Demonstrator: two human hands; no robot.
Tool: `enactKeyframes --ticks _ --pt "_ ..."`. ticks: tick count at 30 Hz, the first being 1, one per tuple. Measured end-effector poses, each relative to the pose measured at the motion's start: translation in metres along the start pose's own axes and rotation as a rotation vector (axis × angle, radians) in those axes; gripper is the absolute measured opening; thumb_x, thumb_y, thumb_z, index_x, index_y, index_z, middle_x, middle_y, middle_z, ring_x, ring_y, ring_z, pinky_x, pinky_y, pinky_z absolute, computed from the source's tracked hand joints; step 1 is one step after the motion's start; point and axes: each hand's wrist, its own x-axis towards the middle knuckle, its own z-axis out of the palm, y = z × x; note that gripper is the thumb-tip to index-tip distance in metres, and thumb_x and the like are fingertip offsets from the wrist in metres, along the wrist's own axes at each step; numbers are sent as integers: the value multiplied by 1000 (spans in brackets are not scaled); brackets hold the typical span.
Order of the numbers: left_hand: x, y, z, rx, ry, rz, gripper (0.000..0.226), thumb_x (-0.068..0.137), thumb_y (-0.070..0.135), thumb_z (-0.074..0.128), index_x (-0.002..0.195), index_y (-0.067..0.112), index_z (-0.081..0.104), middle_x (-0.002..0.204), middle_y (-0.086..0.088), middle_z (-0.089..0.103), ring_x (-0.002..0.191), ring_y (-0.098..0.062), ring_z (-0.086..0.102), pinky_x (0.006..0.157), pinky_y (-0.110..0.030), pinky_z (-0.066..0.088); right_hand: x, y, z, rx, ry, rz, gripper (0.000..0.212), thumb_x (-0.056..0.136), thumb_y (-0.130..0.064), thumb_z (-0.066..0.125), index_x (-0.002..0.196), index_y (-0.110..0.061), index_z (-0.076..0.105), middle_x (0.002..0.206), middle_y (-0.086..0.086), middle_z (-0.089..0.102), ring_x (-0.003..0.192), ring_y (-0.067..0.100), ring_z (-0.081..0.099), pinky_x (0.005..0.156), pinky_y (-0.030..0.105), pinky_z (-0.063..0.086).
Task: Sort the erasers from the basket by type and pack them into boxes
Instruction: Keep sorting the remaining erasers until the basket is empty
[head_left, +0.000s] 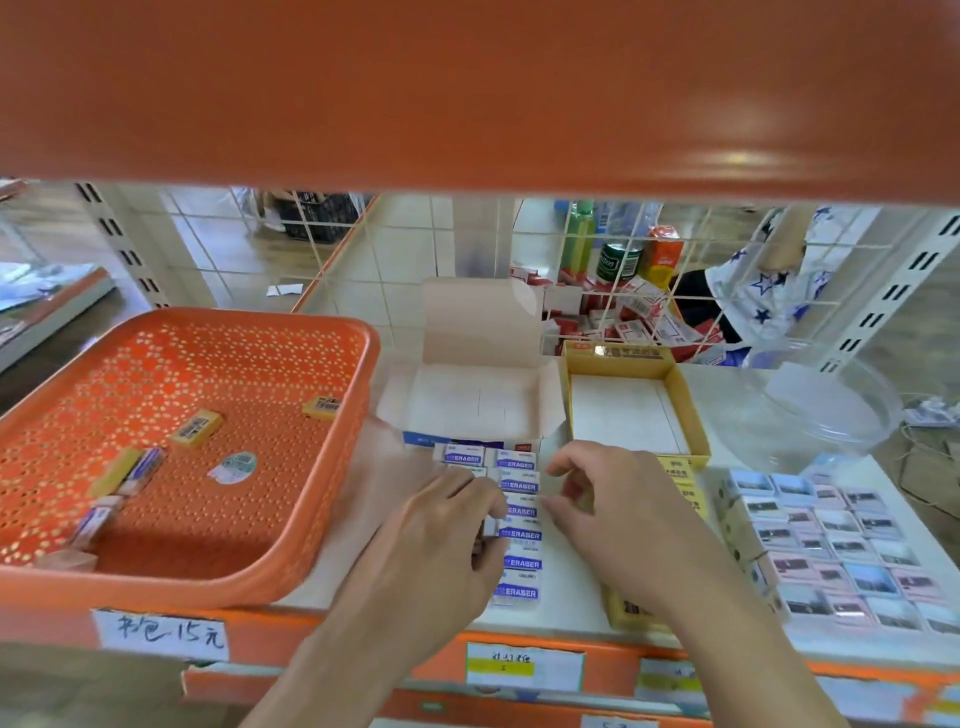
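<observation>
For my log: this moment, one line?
left hand: holds white erasers | right hand: beside | white box: empty | basket: holds some

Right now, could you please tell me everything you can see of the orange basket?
The orange basket is a shallow plastic tray with rounded corners, a thick rim and small holes across floor and walls. It sits at the left of the white shelf, front rim at the shelf edge. Inside lie a few loose erasers, two yellow-sleeved toward the back, others blurred at the left, plus a round sticker. Neither the left hand nor the right hand touches it.
</observation>
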Motion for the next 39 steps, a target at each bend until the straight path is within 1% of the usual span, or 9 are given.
enactKeyframes --ticks 8,12,15,20,26,29,32,36,39 --pt "-1 6 -15 53 41 12 15 76 26 65 87 27 55 87 15 53 81 -3 52 67 -20 45 5 -5 -5 -6 -13 17 19 90 -27 59 108 -31 59 77 -11 61 70 3 57 65 21 50" --pt "5 7 -56 207 80 -11 22 79 36 58 98 25 60 94 11 57 84 -12 60 74 -27 51 18 -22 -5 -83 47 -44 31 93 -33 54 124 -31 52 106 -17 53 94 3 49 82 20 43" --pt "9 -4 -89 301 50 -134 28 86 38 59 112 28 59 109 13 56 94 -11 58 82 -27 46 29 -47 -3 -120 30 -125 36 94 -36 52 129 -34 47 128 -17 48 112 2 47 87 18 36" --pt "1 -51 -134 351 -9 -376 39 87 45 59 124 36 50 123 17 49 109 -10 53 90 -31 46 52 -99 12 -123 -13 -304 37 94 -33 52 131 -31 47 130 -11 49 116 6 48 91 21 37" --pt "16 -129 -171 552 -300 -589 28 91 32 59 118 23 59 118 0 62 106 -20 58 76 -23 40 96 -171 49 -203 -24 -502 29 90 -26 57 117 -15 59 117 4 61 110 22 55 91 30 43" --pt "34 -159 -174 667 -484 -563 32 92 34 56 120 18 60 118 -3 65 108 -22 61 83 -28 50 133 -191 78 -377 -127 -451 24 89 -22 55 111 -13 60 116 11 62 109 28 57 89 33 47" --pt "41 -171 -162 749 -622 -466 39 95 35 54 126 11 56 125 -3 62 115 -21 57 72 -22 43 161 -192 106 -612 -266 -372 26 87 -12 54 111 -10 62 118 16 61 108 31 60 88 35 50" --pt "43 -182 -149 697 -632 -434 47 91 35 63 131 12 51 129 -4 58 115 -23 58 80 -28 46 173 -180 129 -767 -433 -275 29 87 -13 60 116 -8 62 122 14 61 110 31 61 87 33 50" --pt "39 -185 -154 494 -600 -446 39 87 25 64 124 19 53 120 -1 62 97 -22 61 62 -27 43 173 -180 131 -756 -405 -290 27 89 -20 60 114 -10 62 121 13 61 109 30 60 85 31 49"
